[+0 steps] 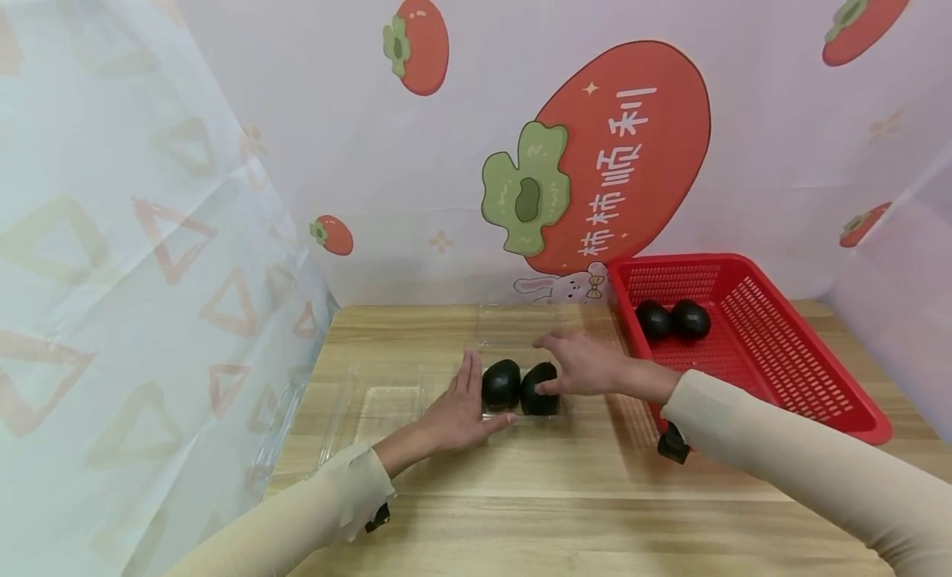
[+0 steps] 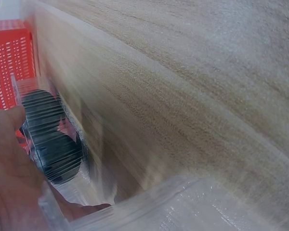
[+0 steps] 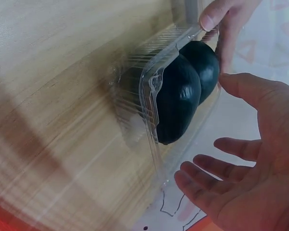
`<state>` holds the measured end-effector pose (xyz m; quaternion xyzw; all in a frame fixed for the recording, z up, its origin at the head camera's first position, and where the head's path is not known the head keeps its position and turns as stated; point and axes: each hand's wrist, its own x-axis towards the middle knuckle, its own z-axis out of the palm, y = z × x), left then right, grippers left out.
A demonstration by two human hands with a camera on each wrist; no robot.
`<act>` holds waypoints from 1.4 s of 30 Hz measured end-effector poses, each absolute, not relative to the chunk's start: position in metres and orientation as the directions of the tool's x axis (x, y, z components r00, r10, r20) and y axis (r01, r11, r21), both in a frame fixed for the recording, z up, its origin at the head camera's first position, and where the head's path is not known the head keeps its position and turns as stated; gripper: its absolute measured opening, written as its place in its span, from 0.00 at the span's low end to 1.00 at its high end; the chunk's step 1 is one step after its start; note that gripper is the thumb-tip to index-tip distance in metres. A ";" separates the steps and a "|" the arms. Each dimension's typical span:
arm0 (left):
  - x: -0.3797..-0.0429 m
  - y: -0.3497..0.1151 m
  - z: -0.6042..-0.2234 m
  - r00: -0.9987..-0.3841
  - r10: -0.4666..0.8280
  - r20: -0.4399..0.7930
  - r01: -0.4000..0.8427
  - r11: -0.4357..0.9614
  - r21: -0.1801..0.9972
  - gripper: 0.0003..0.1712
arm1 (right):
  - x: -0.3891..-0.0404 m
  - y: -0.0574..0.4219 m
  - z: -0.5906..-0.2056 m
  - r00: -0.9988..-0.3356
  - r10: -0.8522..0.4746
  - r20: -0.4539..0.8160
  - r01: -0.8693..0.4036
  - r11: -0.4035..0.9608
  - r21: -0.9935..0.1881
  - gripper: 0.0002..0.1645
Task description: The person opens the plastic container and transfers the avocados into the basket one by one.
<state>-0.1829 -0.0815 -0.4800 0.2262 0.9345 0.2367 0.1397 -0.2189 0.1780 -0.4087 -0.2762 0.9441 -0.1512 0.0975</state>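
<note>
Two dark green, nearly black egg-shaped fruits, a left one (image 1: 501, 384) and a right one (image 1: 539, 389), sit side by side in a clear plastic box (image 3: 145, 91) with ribbed walls. My left hand (image 1: 463, 412) rests against the box's left end, fingers straight and thumb along the near rim. Over the right end hovers my right hand (image 1: 583, 364), its thumb close to the fruit. The right wrist view shows this hand's fingers (image 3: 202, 180) spread and loosely bent, holding nothing.
A red plastic basket (image 1: 806, 333) stands at the right, with two more dark fruits (image 1: 673, 321) in its far left corner. To the left lies other clear plastic packaging (image 1: 387, 399). A clear lid-like panel (image 1: 516, 322) lies behind the box. Printed sheets wall the wooden table (image 1: 521, 511).
</note>
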 end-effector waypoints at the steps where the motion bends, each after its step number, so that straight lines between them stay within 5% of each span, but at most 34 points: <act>1: -0.182 -0.081 -0.479 -0.860 0.488 -0.150 0.357 0.785 0.507 0.68 | -0.219 0.177 -0.410 -0.827 -0.552 -0.103 -0.494 0.802 -0.336 0.44; 42: -0.181 -0.081 -0.480 -0.865 0.480 -0.146 0.357 0.793 0.493 0.67 | -0.215 0.153 -0.436 -0.819 -0.549 -0.164 -0.492 0.821 -0.291 0.41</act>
